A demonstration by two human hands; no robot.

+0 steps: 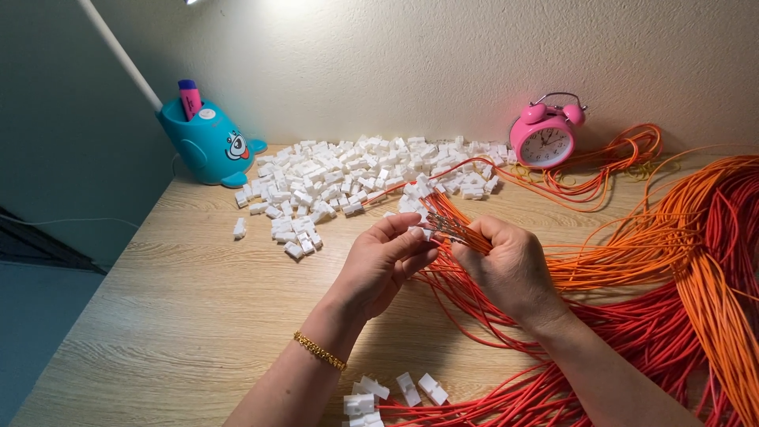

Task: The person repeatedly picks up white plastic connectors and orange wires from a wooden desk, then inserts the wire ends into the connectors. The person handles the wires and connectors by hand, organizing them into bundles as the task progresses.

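My left hand (385, 265), with a gold bracelet on its wrist, pinches a small white plastic connector (420, 232) between thumb and forefinger. My right hand (506, 265) grips a bunch of orange wires (458, 229) near their metal-tipped ends, which point toward the connector. The two hands meet above the middle of the wooden table (182, 316). The wires trail off to the right into a large heap of red and orange wires (672, 269).
A wide pile of white connectors (348, 178) lies at the back of the table. Several finished connectors (395, 391) sit near the front edge. A teal whale-shaped pen holder (207, 142) stands back left, a pink alarm clock (545, 136) back right.
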